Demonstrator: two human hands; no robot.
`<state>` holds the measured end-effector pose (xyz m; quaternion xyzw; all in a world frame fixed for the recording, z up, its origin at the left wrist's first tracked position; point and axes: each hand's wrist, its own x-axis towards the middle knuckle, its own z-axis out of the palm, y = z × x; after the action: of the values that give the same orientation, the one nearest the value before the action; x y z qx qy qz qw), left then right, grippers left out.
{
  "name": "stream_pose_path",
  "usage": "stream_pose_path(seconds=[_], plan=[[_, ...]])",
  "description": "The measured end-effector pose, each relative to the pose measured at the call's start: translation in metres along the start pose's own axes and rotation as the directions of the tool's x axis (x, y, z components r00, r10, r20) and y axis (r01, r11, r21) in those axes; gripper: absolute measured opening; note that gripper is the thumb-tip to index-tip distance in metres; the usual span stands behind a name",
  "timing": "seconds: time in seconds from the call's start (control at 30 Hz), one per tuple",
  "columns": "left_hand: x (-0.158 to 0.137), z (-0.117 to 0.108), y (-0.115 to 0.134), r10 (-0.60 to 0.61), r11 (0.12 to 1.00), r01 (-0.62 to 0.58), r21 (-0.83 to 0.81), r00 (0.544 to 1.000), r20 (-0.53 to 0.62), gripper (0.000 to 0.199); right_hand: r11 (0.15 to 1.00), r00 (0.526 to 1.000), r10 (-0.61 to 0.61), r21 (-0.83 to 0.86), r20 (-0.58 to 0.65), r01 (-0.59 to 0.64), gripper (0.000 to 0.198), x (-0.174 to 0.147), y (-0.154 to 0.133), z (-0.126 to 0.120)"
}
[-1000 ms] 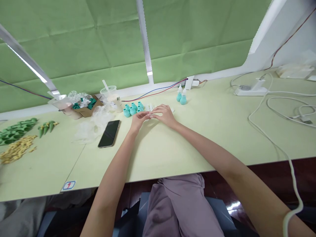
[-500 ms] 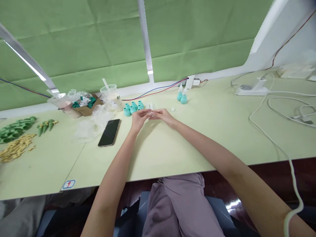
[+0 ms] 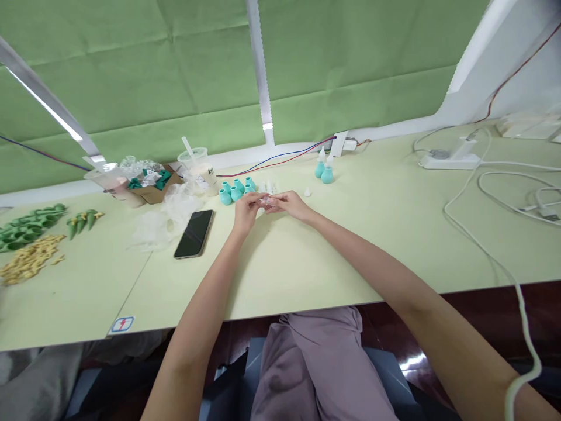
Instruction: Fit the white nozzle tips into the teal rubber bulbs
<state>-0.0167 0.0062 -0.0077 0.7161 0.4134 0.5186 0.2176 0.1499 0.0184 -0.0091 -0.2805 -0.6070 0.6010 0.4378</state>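
"Being held there in the middle of the scene, what is seen?"

"A small clear piece, kept just over the table. It is pinched by the fingertips of the left hand from the left and of the right hand from the right. On both, the fingers are bent and drawn together, not spread."

"And in which way is it pointed?"

"Its long axis seems to be laid from left to right. However, it is mostly covered by the fingers, so it cannot be told which end is the front one."

"How far has the work been brought?"

"To the far right, two tipped turquoise bottles are stood upright, and these may be judged as finished. Just beyond the left hand, a group of open turquoise bottles is seen without tips. Some whitish pieces are placed just behind the hands, and one loose tip is found to the right. By judgement, the larger part is left."

"What is noticed farther out?"

"To the left, a phone is laid flat, near a crumpled plastic bag."
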Motion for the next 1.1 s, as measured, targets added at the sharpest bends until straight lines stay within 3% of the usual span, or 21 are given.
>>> stream_pose_path(seconds=[0.23,0.43,0.63,0.8,1.1], plan=[[0.000,0.001,0.002,-0.006,1.000,0.006,0.019,1.000,0.001,0.020,1.000,0.999,0.004,-0.014,0.038,-0.003,0.045,0.000,-0.001,-0.004],[0.001,-0.001,0.003,0.011,0.998,-0.012,0.066,1.000,0.014,0.021,0.995,0.995,0.095,0.011,0.015,-0.095,0.048,-0.001,-0.002,-0.005],[-0.001,0.001,0.008,0.021,0.994,-0.027,0.109,0.999,0.048,0.022,0.997,0.991,0.077,-0.004,0.112,-0.077,0.044,-0.005,-0.002,-0.008],[-0.001,0.002,0.007,0.017,0.996,-0.022,0.092,0.998,0.055,0.023,0.999,0.991,0.048,0.006,0.121,-0.050,0.041,-0.005,-0.004,-0.009],[-0.001,0.000,0.017,-0.036,0.995,0.033,0.091,0.999,0.033,0.026,0.986,0.984,0.097,0.123,0.149,-0.116,0.033,-0.007,-0.002,-0.009]])
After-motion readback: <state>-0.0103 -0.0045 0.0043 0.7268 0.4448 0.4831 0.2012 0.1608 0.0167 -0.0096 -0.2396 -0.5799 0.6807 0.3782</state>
